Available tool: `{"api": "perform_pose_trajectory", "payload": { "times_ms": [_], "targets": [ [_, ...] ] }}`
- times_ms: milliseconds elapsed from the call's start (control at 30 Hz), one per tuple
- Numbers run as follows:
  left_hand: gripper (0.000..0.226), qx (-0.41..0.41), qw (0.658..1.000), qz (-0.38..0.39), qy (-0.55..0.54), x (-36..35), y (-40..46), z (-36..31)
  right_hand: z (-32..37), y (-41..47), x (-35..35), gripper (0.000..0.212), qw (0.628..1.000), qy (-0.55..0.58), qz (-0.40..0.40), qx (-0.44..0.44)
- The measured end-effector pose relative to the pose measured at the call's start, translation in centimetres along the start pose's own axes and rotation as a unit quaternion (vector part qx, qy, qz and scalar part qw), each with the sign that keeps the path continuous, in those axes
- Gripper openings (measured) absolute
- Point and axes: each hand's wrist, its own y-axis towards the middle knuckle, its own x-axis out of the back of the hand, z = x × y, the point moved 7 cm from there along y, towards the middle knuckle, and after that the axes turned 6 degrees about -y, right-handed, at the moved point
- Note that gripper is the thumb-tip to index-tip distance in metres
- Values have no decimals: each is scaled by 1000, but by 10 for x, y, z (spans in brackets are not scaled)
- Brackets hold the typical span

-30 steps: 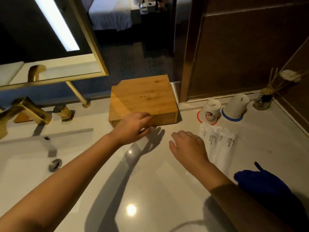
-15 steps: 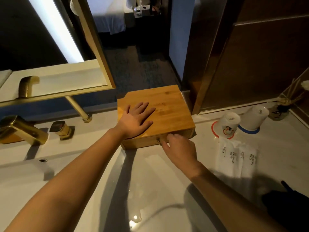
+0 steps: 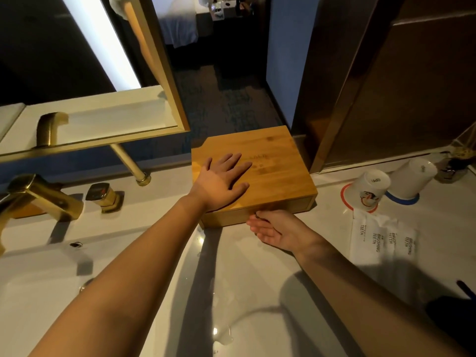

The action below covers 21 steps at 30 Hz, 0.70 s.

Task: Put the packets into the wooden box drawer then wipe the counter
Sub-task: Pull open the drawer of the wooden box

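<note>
Two hands are on the wooden box (image 3: pixel 260 173) right now. Your left hand (image 3: pixel 221 181) lies flat and open on the lid, fingers spread, holding nothing. Your right hand (image 3: pixel 277 229) is at the front of the drawer (image 3: pixel 280 208), fingers curled by the small knob; I cannot tell if it has a real pinch on it yet. The drawer looks shut.

To do this step well, press down on the lid so the box does not slide. Pinch the knob and pull straight toward 6 o'clock, slow and even. Stop when the drawer is open wide enough for the packets.

The packets (image 3: pixel 383 238) lie flat on the surface (image 3: pixel 244 279), near the box at about 4 o'clock from it, not in the drawer yet. Two upside-down cups (image 3: pixel 391 186) stand just behind them.

At 9 o'clock from the box is a gold tap (image 3: pixel 41 199) over a white sink (image 3: pixel 38 279). A mirror with a gold frame (image 3: pixel 159 73) hangs at 11 o'clock. The white surface is shiny and has a few wet drops near you, at 6 o'clock. Something dark lies at the 4 o'clock edge of the view; it may be a cloth, but I cannot tell.
</note>
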Motion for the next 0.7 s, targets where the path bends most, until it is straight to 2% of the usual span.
{"api": "perform_pose_trajectory", "payload": {
  "times_ms": [100,233,333,700],
  "targets": [
    [60,0,1000,-5,1,1,0,-1,-2,2,2,17,1000,-10,-4,27],
    [60,3,1000,-1,-1,2,0,0,-12,2,6,22,992,-37,-85,82],
    [59,4,1000,5,-3,2,2,1,-27,-5,9,21,990,-27,-104,94],
    [56,8,1000,5,-4,4,-1,-1,-93,-51,16,22,994,-35,-101,23]
  ]
}}
